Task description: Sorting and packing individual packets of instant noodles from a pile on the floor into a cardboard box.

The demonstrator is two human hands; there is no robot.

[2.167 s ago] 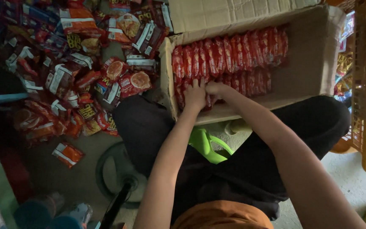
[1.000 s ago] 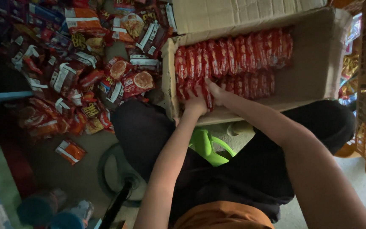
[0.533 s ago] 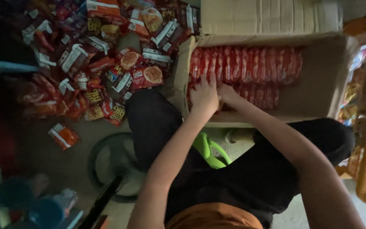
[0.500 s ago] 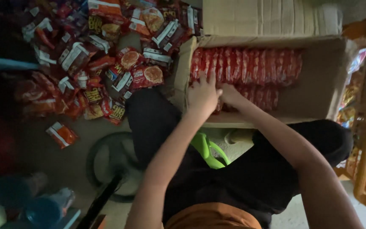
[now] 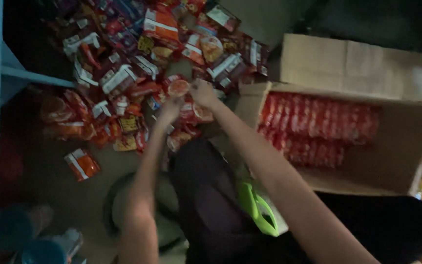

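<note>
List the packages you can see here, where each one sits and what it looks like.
Loose snack packets: heaped on the floor upper left, red, orange and white; both hands reach into them.
Stray packet: alone below the heap, orange and white.
Cardboard box: right, open, brown.
Packed packets: rows inside it, red.

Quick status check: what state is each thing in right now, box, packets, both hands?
Cardboard box: open, flaps out, partly filled.
Packets in the box: packed upright in two rows, right side bare.
Loose packets: heaped in a mixed pile on the floor.
Single packet: lying apart from the pile.
Left hand: on the pile; grip unclear.
Right hand: on the pile; grip unclear.
</note>
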